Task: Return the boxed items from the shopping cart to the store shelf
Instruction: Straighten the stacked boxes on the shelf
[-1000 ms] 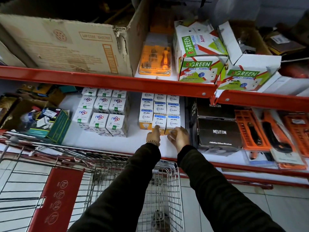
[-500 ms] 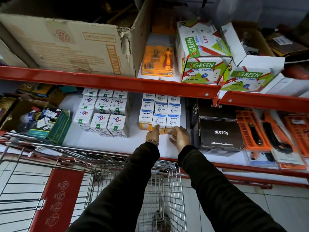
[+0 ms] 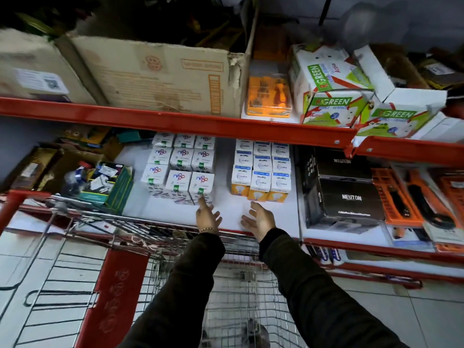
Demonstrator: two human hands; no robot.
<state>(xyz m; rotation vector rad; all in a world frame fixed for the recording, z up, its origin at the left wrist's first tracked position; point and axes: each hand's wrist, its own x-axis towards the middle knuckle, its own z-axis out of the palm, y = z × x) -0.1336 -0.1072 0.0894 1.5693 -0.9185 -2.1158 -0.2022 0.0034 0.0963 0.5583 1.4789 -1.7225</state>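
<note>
Two groups of small boxes stand on the white lower shelf [image 3: 221, 214]. On the left are white boxes with a colourful logo [image 3: 179, 169]. On the right are white, blue and orange bulb boxes [image 3: 262, 170]. My left hand [image 3: 207, 216] is open, fingers spread, its fingertips just touching or almost touching the front right white box. My right hand [image 3: 259, 218] is open too, palm turned inward, just in front of the bulb boxes and apart from them. Both hands hold nothing. The wire shopping cart [image 3: 233, 292] stands below my arms.
Black Neuton boxes [image 3: 349, 197] sit right of the bulb boxes, then orange tool packs [image 3: 401, 197]. A green open box of small items [image 3: 105, 182] stands left. The red upper shelf edge [image 3: 175, 123] carries a large cardboard carton [image 3: 155, 74] and green-white boxes [image 3: 329, 91].
Both hands have let go of the front bulb boxes and pulled back toward the shelf's front edge. The left hand has shifted left toward the white boxes. The view has moved a little.
</note>
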